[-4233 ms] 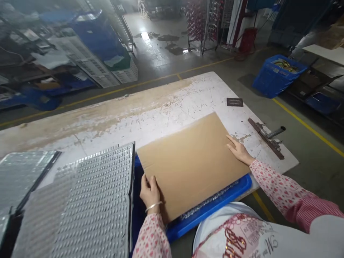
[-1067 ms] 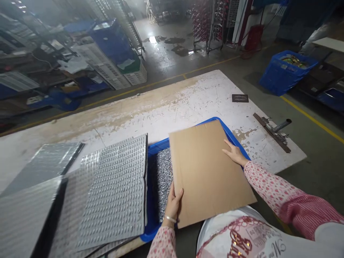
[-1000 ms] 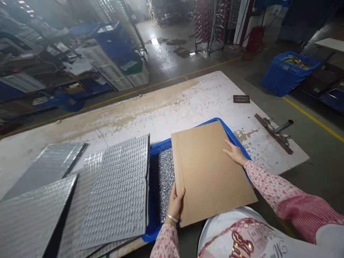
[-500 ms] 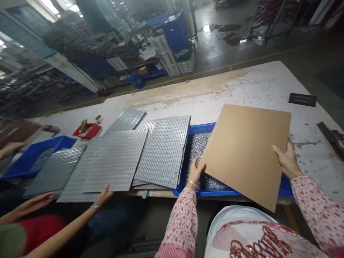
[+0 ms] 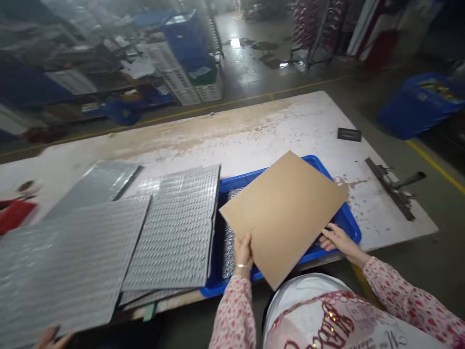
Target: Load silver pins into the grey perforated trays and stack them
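1. The single view is worn on the person's head, so it looks out from above their own chest and arms.
2. It faces forward and down, across a white worktop (image 5: 254, 131).
3. It sits close to the work: the left hand (image 5: 243, 254) and right hand (image 5: 339, 242) show large near the lower edge.
4. Beyond the worktop, it reaches far across the factory floor (image 5: 247, 63) towards the top edge.

Table (image 5: 254, 131) before me. On it at 12 o'clock, tray (image 5: 348, 228), cardboard sheet (image 5: 286, 218) lying across it. Overlapping embossed foil panels (image 5: 174, 228) at 10 o'clock, left of tray. Metal clamp (image 5: 394, 189) at 2 o'clock, right of tray. Crate (image 5: 417, 109) on floor beyond table, also 2 o'clock.
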Demonstrator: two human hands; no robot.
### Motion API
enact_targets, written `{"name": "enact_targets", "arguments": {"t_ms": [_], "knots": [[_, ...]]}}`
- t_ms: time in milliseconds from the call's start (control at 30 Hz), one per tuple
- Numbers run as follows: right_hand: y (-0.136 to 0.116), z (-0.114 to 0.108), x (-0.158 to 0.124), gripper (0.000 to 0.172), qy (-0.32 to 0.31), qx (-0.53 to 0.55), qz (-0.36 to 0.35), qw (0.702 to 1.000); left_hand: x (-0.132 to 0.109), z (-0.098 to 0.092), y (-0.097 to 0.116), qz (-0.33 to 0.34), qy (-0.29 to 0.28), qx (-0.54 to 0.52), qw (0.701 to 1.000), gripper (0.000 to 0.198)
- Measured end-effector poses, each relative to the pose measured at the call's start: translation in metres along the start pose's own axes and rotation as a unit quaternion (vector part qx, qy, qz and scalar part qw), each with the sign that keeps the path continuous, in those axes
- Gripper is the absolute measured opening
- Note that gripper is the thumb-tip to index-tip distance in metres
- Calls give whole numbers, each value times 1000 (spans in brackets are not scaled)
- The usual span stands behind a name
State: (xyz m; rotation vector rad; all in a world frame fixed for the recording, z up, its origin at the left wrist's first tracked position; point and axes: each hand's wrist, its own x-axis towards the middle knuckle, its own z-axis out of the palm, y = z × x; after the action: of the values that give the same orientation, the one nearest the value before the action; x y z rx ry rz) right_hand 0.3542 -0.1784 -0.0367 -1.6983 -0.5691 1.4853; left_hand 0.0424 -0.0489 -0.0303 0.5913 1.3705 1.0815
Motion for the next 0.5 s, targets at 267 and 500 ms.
{"name": "enact_targets", "arguments": {"t_ms": [267,500], "knots": [[-83,-113,63,49,220,-210,-250,919,24,-6,29,-17,-67,80,994,68],[-99,-98,116,62,158,-291,-242,912,65,25,62,78,-54,208,974,67]]}}
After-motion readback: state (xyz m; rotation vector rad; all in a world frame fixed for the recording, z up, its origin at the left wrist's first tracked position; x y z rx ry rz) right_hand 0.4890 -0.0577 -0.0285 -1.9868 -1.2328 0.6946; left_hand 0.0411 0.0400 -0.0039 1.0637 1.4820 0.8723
